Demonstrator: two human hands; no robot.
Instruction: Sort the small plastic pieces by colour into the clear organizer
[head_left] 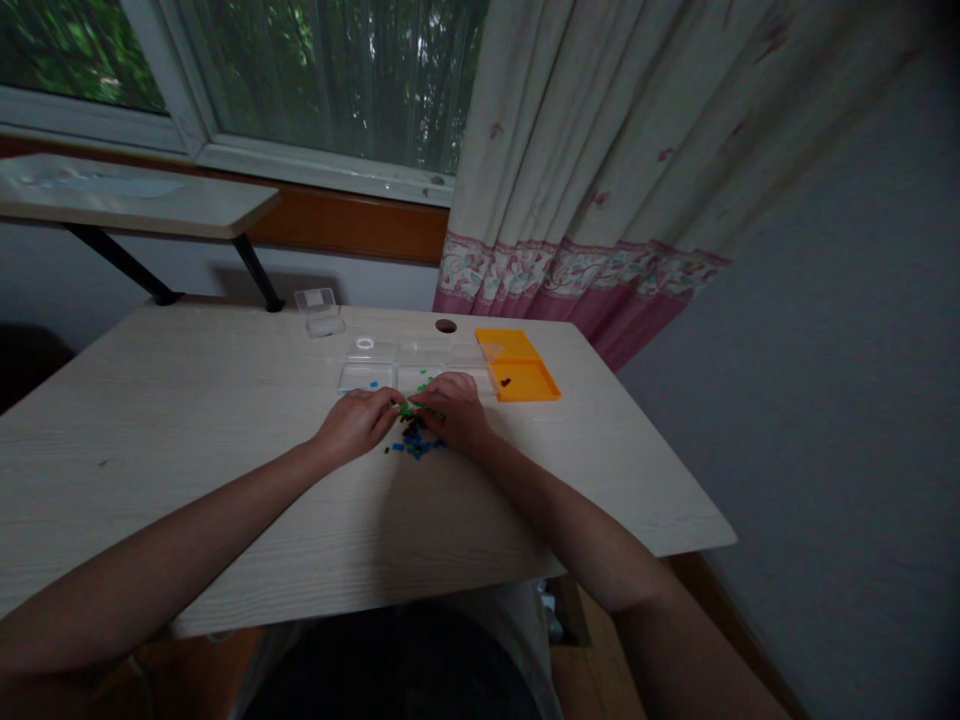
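On a pale wood-grained table [622, 480], a loose pile of small blue, dark and green plastic pieces [414, 438] is spread between two bare hands. Far to the left of the pile and beyond it, a white-topped raised shelf [217, 217] is carried on black legs. Less far to its left, also beyond it, a small clear plastic box [324, 327] is left open. The left hand [358, 422] is placed just to the left of the pile, with thumb and fingertips drawn together at its far edge, by the green pieces; whether one is gripped cannot be told.

Just beyond the pile, a row of open clear plastic boxes [366, 375] is set out; by its left part a single light-blue piece [374, 384] is seen, and further right a few loose green pieces [424, 373] are seen. The right hand [456, 412] is held over the right side of the pile, its fingers curled and its fingertips turned left, close to the left hand's; part of the pile is covered by it, and its grip cannot be made out.

To the right of the pile and beyond it, an open orange plastic box [534, 383] is laid flat, with something small and dark [505, 382] held inside.
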